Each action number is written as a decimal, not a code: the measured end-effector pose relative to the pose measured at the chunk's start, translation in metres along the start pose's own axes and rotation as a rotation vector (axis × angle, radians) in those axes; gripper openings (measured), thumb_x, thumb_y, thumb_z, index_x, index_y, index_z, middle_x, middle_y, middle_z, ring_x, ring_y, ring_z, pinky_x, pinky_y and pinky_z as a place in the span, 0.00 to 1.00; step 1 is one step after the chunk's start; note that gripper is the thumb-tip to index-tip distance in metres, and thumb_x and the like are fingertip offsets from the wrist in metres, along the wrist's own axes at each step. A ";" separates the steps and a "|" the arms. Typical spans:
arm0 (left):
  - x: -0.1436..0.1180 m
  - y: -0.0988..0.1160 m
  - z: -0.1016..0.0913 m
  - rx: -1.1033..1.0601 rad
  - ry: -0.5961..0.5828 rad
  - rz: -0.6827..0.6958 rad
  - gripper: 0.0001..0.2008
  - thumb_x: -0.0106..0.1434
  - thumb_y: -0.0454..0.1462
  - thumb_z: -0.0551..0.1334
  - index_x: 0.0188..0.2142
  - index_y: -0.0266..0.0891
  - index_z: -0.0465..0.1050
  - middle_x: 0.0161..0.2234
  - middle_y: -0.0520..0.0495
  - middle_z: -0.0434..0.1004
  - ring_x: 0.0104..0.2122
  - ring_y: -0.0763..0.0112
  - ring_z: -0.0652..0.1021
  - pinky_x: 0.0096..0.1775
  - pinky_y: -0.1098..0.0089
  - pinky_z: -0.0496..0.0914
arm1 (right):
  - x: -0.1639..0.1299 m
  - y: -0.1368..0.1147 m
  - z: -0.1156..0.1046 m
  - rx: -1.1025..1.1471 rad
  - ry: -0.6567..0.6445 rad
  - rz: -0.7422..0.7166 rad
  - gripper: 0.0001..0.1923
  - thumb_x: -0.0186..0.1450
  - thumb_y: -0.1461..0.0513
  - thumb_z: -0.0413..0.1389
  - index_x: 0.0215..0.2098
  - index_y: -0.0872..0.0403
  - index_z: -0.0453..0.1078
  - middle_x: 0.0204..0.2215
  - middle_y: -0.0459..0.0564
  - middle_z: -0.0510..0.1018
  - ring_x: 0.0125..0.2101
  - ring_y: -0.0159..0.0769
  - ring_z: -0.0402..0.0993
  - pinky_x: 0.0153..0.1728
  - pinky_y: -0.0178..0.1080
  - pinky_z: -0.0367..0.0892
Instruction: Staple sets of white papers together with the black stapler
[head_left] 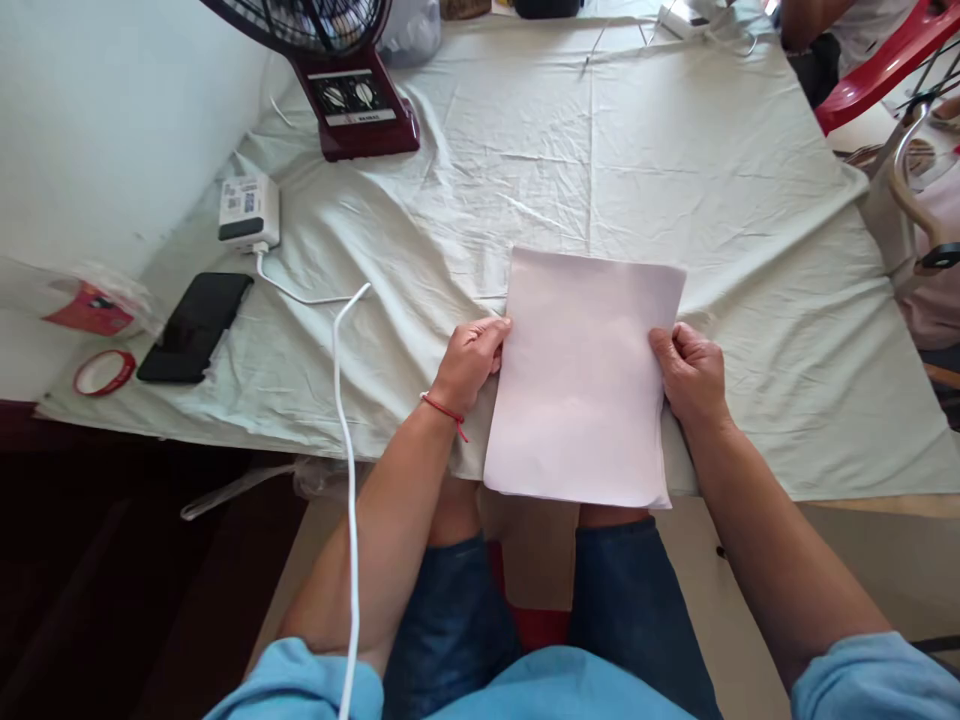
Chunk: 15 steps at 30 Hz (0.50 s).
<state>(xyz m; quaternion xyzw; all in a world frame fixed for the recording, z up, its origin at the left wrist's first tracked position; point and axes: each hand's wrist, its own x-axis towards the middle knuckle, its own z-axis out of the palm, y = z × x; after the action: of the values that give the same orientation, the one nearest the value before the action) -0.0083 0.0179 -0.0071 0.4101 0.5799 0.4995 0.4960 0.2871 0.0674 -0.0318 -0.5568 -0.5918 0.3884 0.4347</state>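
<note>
A stack of blank white paper sheets [581, 375] is held between my two hands at the table's front edge. Its lower edge reaches past the edge, over my lap, and a few sheets stick out at the bottom right corner. My left hand [472, 358] is closed on the left side of the stack, thumb on top, with a red string bracelet on the wrist. On the right side, my right hand [691, 370] pinches the stack, thumb on top and fingers curled.
A pale cloth [720, 200] with wrinkles covers the table. Left stand a dark red fan [367, 110], a white box [249, 212] with a white cable [341, 400], a black phone [196, 328] and a red tape roll [104, 373]. A red chair [877, 75] and part of a person are at upper right.
</note>
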 end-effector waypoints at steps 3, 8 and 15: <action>-0.004 0.001 -0.004 0.084 -0.054 -0.024 0.23 0.64 0.50 0.66 0.23 0.43 0.58 0.22 0.56 0.54 0.24 0.76 0.58 0.26 0.71 0.51 | -0.003 -0.001 -0.004 0.032 -0.024 0.037 0.28 0.67 0.39 0.66 0.28 0.51 0.68 0.24 0.42 0.65 0.27 0.29 0.56 0.26 0.35 0.54; -0.020 -0.003 -0.011 0.151 -0.102 -0.020 0.23 0.67 0.51 0.63 0.23 0.43 0.59 0.22 0.54 0.56 0.25 0.73 0.59 0.28 0.70 0.54 | -0.010 -0.011 -0.007 -0.014 -0.025 0.121 0.23 0.67 0.43 0.69 0.30 0.50 0.73 0.24 0.42 0.69 0.26 0.29 0.59 0.24 0.33 0.55; -0.046 0.020 -0.017 0.279 0.104 -0.030 0.23 0.67 0.50 0.64 0.22 0.42 0.61 0.22 0.55 0.55 0.26 0.73 0.59 0.29 0.67 0.54 | 0.010 -0.053 -0.015 -0.072 -0.122 0.157 0.19 0.62 0.45 0.74 0.30 0.51 0.80 0.26 0.46 0.77 0.26 0.30 0.67 0.24 0.32 0.63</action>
<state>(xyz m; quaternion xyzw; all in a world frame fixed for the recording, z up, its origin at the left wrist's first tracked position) -0.0171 -0.0259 0.0203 0.4397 0.6749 0.4271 0.4108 0.2844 0.0725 0.0233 -0.5918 -0.5855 0.4329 0.3457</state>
